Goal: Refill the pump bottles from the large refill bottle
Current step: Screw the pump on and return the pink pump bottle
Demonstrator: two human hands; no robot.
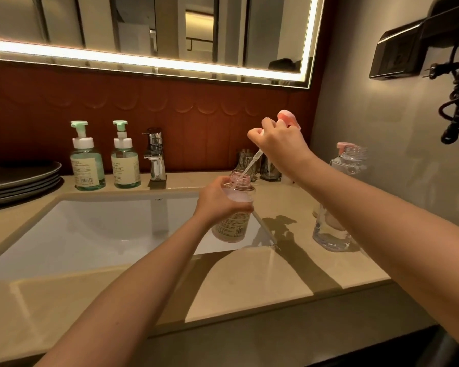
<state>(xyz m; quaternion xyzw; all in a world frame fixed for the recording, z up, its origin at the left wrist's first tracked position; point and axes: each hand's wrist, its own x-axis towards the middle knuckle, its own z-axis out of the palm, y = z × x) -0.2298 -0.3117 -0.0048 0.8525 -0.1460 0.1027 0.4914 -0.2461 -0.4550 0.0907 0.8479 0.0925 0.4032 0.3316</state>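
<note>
Left hand has the pink-tinted clear plastic pump bottle up off the counter, fingers wrapped round its labelled middle, right over the sink's right-hand edge. The bottle's long axis runs near upright, leaning a touch to the right, with the open threaded neck pointing up.

Above it, the right hand grips the pink-topped pump head. Its fingers are curled tight round the collar, and the pink nozzle pokes out above the knuckles. The thin clear dip tube slants down and to the left, its lower end just inside the neck.

Off to the right, the large clear refill bottle stands upright on the beige stone counter. It's near the wall, partly behind the right forearm, with a pink cap at its top.

Across the white basin, two green pump bottles stand upright side by side on the back ledge, just left of the chrome tap. There's a stack of grey plates at far left. Glass tumblers sit behind the held bottle, beneath the lit-edged mirror.
</note>
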